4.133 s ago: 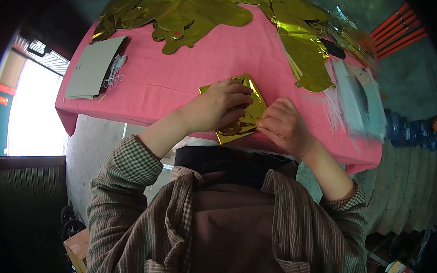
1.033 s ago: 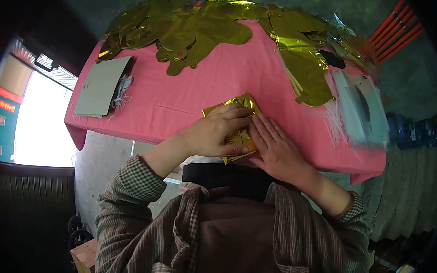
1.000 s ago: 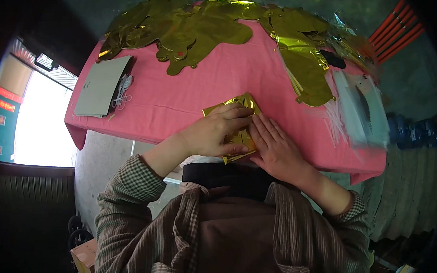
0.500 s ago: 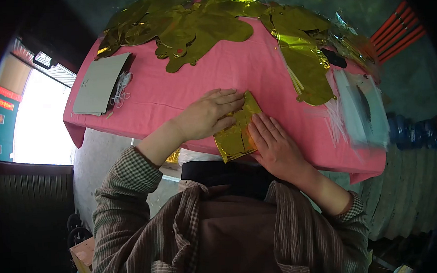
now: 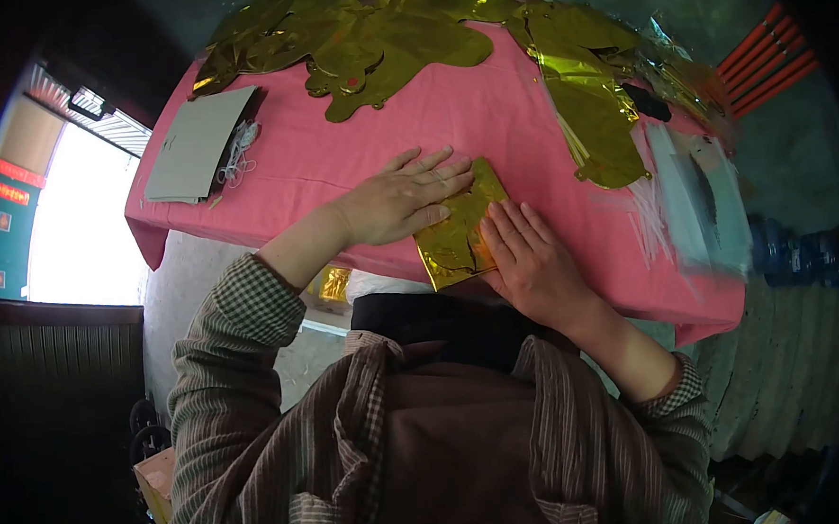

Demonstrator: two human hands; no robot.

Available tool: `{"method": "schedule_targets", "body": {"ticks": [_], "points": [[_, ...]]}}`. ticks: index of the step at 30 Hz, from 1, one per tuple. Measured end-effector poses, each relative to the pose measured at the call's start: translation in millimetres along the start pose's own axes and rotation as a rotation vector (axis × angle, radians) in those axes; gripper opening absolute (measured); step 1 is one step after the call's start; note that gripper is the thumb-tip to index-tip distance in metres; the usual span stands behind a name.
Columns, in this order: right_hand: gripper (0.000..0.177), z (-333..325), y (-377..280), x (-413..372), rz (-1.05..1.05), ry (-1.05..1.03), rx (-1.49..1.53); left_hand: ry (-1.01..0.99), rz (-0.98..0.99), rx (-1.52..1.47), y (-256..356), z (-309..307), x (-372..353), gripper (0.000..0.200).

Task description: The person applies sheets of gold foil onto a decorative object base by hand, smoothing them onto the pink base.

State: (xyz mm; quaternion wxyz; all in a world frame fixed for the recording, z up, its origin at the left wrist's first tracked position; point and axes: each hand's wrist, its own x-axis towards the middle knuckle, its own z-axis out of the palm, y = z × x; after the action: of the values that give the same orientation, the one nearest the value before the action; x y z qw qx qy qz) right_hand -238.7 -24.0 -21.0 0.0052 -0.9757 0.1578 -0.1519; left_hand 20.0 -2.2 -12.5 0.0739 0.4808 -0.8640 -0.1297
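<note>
A folded packet of gold foil (image 5: 456, 236) lies flat near the front edge of the table, its surface creased. My left hand (image 5: 402, 199) rests on the packet's left side, fingers stretched out and slightly spread. On the packet's right edge lies my right hand (image 5: 530, 256), its fingers straight and side by side, pointing away from me. Both palms face down, and neither hand grips anything. Part of the packet is hidden under the fingers.
Flat gold foil balloons (image 5: 409, 59) cover the far side of the pink tablecloth (image 5: 310, 163). Grey cards (image 5: 195, 146) and white string (image 5: 239, 158) lie at the left. Clear plastic bags (image 5: 687, 205) and thin white strips (image 5: 650, 217) sit at the right.
My left hand's fingers have spread wider apart on the packet. The right hand stays at the packet's right edge. The whole view has shifted slightly.
</note>
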Motion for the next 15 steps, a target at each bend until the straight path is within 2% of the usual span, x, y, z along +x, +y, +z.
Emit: {"method": "schedule_targets", "body": {"ticks": [6,11,15], "points": [[0.051,3,2,2,-0.040,0.000,-0.061,-0.007,-0.006,-0.130,-2,-7,-1,0.051],[0.045,-9,9,9,-0.060,-0.023,-0.071,0.028,-0.034,-0.537,5,-24,-8,0.054],[0.037,-21,25,16,-0.083,-0.058,0.089,0.065,0.065,-0.634,24,-37,-11,0.063]]}}
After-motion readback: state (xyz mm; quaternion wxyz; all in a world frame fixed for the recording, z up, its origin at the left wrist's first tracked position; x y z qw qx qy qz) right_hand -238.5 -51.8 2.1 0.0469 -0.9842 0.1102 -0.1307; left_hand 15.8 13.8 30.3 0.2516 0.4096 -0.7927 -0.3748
